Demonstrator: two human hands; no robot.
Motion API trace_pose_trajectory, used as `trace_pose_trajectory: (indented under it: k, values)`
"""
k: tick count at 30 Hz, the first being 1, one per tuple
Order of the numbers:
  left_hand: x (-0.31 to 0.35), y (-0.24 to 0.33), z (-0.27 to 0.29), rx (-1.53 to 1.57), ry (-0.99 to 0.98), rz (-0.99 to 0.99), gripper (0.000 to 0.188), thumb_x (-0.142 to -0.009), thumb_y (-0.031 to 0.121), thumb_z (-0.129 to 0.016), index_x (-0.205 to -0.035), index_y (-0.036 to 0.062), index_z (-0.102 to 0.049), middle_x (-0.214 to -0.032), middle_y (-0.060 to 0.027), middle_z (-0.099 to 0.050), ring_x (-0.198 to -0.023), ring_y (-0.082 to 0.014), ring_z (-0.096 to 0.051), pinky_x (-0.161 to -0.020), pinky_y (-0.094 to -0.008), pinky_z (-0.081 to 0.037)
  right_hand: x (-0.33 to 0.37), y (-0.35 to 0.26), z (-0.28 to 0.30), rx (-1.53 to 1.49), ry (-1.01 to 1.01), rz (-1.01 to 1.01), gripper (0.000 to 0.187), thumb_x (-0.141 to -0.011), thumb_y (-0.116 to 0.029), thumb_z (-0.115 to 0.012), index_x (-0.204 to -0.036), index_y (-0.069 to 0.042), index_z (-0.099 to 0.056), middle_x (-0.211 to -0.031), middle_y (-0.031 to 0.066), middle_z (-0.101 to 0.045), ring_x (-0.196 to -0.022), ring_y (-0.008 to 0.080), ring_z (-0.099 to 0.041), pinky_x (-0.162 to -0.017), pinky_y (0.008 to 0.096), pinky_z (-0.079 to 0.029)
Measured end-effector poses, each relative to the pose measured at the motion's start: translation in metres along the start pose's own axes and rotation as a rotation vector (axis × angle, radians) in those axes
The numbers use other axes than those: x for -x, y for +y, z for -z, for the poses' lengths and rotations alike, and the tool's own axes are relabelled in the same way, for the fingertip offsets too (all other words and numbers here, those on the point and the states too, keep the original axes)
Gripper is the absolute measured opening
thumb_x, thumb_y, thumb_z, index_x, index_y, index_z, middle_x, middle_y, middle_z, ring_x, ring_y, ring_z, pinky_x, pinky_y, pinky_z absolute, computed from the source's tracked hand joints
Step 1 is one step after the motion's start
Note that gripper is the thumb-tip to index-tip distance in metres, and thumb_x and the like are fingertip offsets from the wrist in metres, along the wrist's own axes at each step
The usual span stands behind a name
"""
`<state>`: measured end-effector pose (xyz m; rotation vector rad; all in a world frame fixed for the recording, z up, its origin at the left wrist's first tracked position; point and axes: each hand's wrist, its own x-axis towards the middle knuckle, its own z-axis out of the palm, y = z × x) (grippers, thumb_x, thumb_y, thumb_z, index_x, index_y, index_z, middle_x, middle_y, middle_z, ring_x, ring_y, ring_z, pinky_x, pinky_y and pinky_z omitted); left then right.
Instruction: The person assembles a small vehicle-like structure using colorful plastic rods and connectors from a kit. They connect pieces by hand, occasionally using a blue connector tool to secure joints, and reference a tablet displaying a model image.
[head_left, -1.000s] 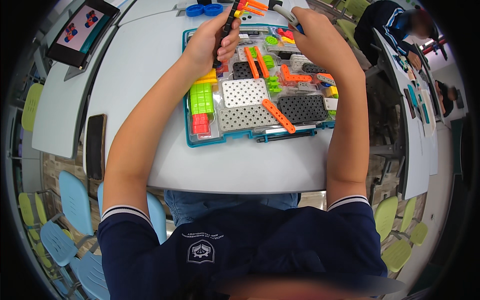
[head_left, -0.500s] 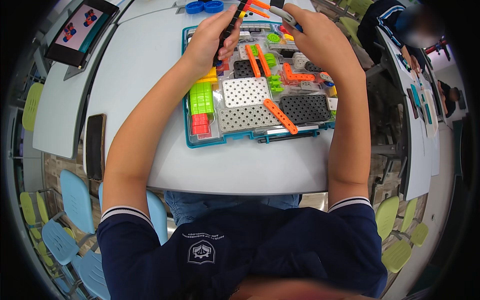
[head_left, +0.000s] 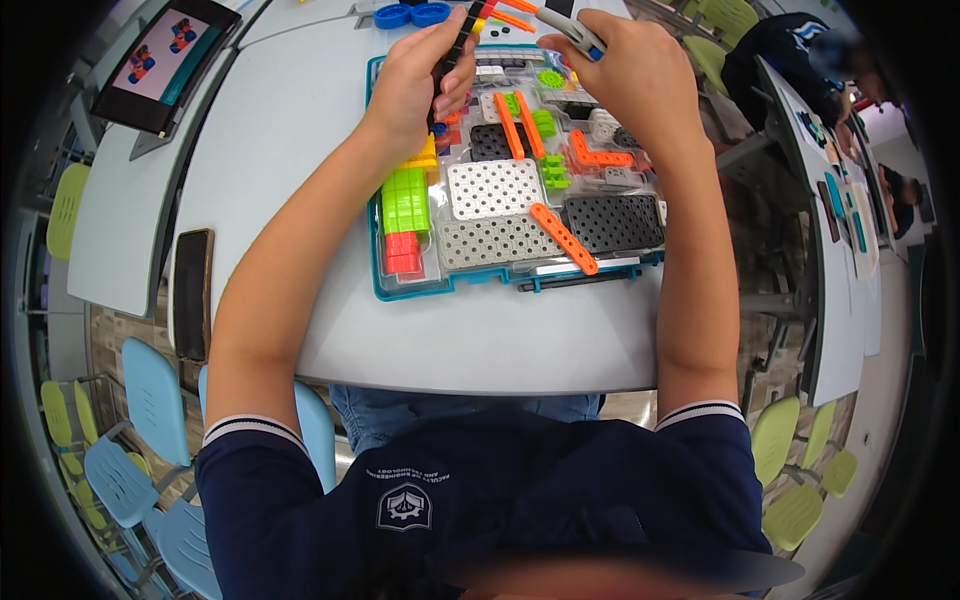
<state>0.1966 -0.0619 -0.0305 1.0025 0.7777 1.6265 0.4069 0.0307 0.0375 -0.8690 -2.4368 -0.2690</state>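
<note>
My left hand [head_left: 412, 88] is closed around a black beam [head_left: 454, 58] of a construction-set build, with its thumb along the side. Red, yellow and orange pieces join the beam's far end, and two orange strips [head_left: 514, 20] point right. My right hand [head_left: 640, 72] grips a grey tool with blue on it [head_left: 570, 32], its tip close to the orange strips. The top of the picture cuts off part of both. Below the hands lies a teal-edged parts tray [head_left: 412, 292] with white, grey and black perforated plates, green blocks and loose orange beams.
A blue double-ring piece [head_left: 410, 14] sits beyond the tray. To the left are a dark phone [head_left: 192, 292] and a tablet [head_left: 165, 62] showing a build picture. Blue chairs [head_left: 152, 400] stand at lower left. Another person [head_left: 790, 65] works at a table on the right.
My right hand has turned the tool slightly, and its fingers have shifted. My left hand keeps its hold on the build. The person on the right has moved.
</note>
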Motion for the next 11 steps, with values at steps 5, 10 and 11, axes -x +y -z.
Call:
trace_pose_trajectory:
  k: [5,10,11]
  values:
    - [-0.006,0.028,0.032,0.113,0.014,-0.205,0.031,-0.113,0.033,-0.036,-0.092,0.0125,-0.045,-0.064,0.0066,-0.035,-0.05,-0.0048,-0.03,-0.045,-0.0211,-0.028,0.004,0.039,0.014,-0.064,-0.041,-0.184,0.046,-0.09,-0.055,-0.072,-0.092,-0.009,-0.076,-0.067,0.013,-0.067,-0.066,0.0319,-0.068,-0.066,0.044,-0.054]
    - [-0.006,0.017,0.027,0.041,0.039,-0.147,0.031,-0.112,0.036,-0.037,-0.094,0.0124,-0.045,-0.064,0.0058,-0.035,-0.05,-0.0051,-0.03,-0.045,-0.021,-0.028,0.001,0.049,0.023,-0.091,-0.077,-0.175,0.046,-0.087,-0.055,-0.075,-0.095,-0.01,-0.079,-0.065,0.0135,-0.067,-0.064,0.0305,-0.068,-0.065,0.0422,-0.052]
    - [-0.006,0.016,0.027,0.032,0.009,-0.128,0.032,-0.112,0.037,-0.037,-0.094,0.0124,-0.045,-0.064,0.0058,-0.035,-0.05,-0.0053,-0.03,-0.046,-0.0208,-0.028,0.001,0.047,0.023,-0.077,-0.122,-0.186,0.046,-0.088,-0.055,-0.075,-0.096,-0.011,-0.08,-0.067,0.0145,-0.069,-0.065,0.0295,-0.069,-0.066,0.0426,-0.053]
